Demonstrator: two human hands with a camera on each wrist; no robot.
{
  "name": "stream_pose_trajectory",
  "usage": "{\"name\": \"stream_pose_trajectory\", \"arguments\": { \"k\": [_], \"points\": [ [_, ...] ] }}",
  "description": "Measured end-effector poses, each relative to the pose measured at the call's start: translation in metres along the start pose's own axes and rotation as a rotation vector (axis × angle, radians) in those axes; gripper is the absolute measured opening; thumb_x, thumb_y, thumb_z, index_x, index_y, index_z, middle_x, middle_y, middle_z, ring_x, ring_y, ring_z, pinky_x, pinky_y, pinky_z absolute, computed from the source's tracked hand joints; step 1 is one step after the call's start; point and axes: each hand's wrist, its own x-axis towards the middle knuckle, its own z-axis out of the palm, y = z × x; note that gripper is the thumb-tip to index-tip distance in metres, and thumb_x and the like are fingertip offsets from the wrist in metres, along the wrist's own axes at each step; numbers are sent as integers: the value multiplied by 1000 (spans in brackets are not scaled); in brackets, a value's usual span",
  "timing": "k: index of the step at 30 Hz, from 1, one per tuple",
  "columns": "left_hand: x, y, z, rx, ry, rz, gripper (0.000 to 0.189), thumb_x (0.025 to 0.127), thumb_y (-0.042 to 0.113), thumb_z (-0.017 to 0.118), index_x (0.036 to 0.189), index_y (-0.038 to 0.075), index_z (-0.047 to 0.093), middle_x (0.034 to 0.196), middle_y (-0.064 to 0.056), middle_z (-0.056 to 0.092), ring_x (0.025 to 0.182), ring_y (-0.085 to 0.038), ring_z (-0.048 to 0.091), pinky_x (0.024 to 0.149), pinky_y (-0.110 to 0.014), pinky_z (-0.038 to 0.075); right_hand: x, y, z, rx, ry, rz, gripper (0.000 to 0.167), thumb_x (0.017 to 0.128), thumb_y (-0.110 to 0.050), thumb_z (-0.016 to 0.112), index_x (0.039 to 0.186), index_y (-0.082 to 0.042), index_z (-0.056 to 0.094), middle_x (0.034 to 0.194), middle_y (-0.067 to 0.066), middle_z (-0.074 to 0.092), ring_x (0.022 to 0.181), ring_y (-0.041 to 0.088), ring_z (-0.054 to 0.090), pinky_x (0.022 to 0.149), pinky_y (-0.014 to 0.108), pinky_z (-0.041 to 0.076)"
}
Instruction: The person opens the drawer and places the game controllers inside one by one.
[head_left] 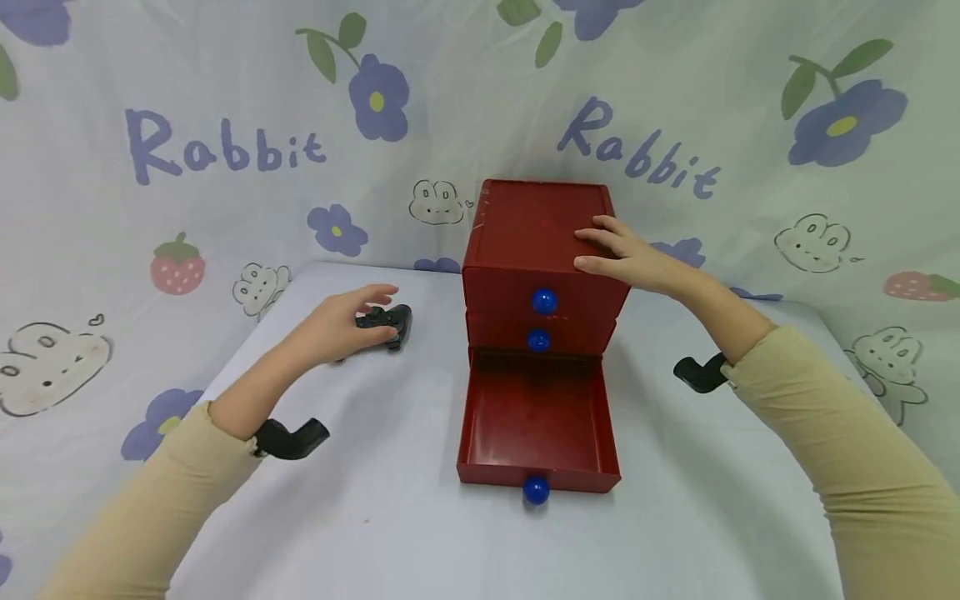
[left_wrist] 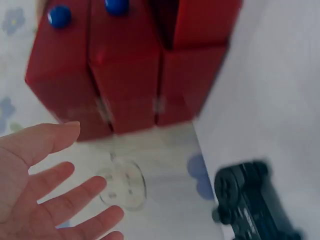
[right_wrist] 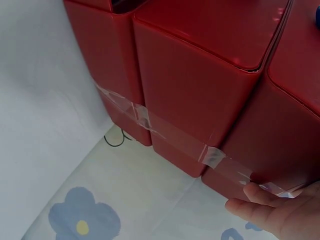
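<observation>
The right hand (head_left: 630, 257), fingers spread, lies over the red plastic three-drawer cabinet (head_left: 528, 229) near the tabletop's (head_left: 405, 533) back edge, bottom drawer (head_left: 532, 425) pulled out; the left hand (head_left: 337, 327), fingers apart, hangs near a black game controller (head_left: 402, 321) towards the back-left corner.

Draped tabletop set — rabbit-print backdrop (head_left: 465, 92), white table (head_left: 382, 508)

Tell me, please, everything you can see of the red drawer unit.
The red drawer unit looks like glossy plastic: three stacked drawers, each with a blue knob. It stands upright on the white tabletop, before the patterned backdrop. The bottom drawer is pulled out; the upper two are shut. Clear tape crosses its side seams. The right hand reaches over its top right edge; contact is unclear.
</observation>
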Motion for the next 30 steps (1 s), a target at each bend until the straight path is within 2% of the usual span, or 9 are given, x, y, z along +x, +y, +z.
{"name": "stream_pose_trajectory", "arguments": {
  "k": [4,10,15,18,23,27,30],
  "points": [
    [16,-26,-8,47,-16,-59,62,86,23,61,139,5,35,132,-24,46,119,-45,41,93,-56,36,1,-1,0,-3,0,-8,70,89,-45,49,145,-11,24,153,9,-2,139,33,-4,105,61,12],
    [37,-71,-1,58,-54,-120,66,87,28,60,139,0,31,136,-30,36,125,-46,32,99,-58,27,-1,0,0,-5,9,-2,69,89,-44,49,145,-11,24,153,8,-2,139,33,-4,105,60,14],
    [39,-108,12,38,-131,-187,82,84,41,61,143,0,20,141,-32,24,128,-51,21,100,-63,21,0,1,1,2,11,1,69,89,-44,50,145,-11,25,153,9,-2,139,33,-3,105,60,15],
    [38,-124,22,23,-163,-195,89,81,43,64,144,0,17,143,-33,20,128,-53,18,99,-65,19,-1,1,2,9,12,-1,68,89,-43,49,144,-11,25,153,9,-2,139,34,-1,104,60,16],
    [35,-141,35,31,-131,-185,83,79,36,68,140,0,26,139,-33,28,125,-49,27,99,-62,19,0,1,2,8,11,1,69,89,-44,49,145,-11,25,153,8,-2,139,33,-2,104,60,15],
    [35,-147,40,47,-79,-184,72,78,31,70,134,2,34,134,-32,37,117,-48,33,97,-59,22,0,0,2,10,13,2,68,89,-43,49,145,-11,25,153,8,-2,139,33,-2,104,60,16],
    [36,-149,42,31,-63,-203,67,77,27,70,131,5,36,133,-33,38,116,-50,32,96,-60,24,-1,0,2,12,15,2,68,89,-42,49,144,-11,25,153,9,-2,139,34,-1,104,60,18]
  ]
}}
